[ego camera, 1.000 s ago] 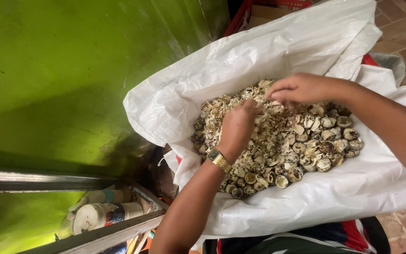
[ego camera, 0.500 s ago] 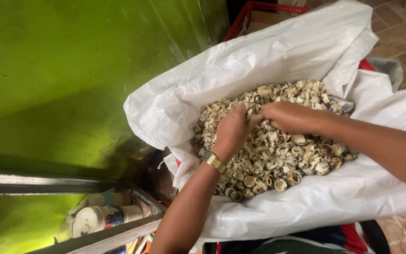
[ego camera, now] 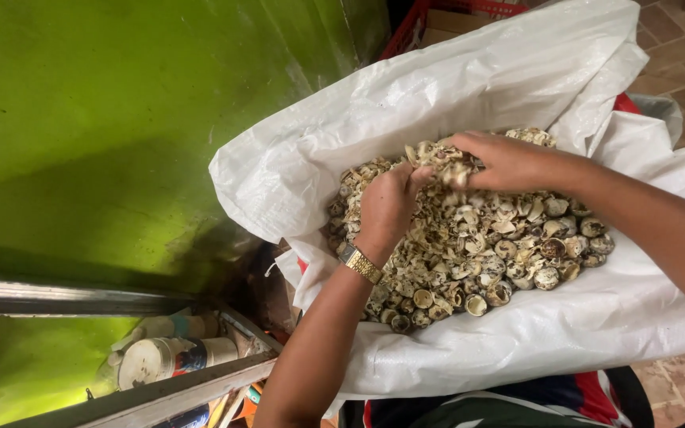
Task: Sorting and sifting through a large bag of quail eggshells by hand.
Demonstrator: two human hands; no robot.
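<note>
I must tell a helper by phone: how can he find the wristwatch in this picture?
Start at the big white sack full of broken speckled shells. The left hand digs into them. On its wrist sits the wristwatch, the only gold, metallic thing there.

The fingertips of the left hand and the right hand are buried among the broken shells, so what is gripped cannot be told. The shells between the hands are blurred. The right forearm is cut off at the right edge. The white woven sack hides most of the red crate at the far side.
</note>
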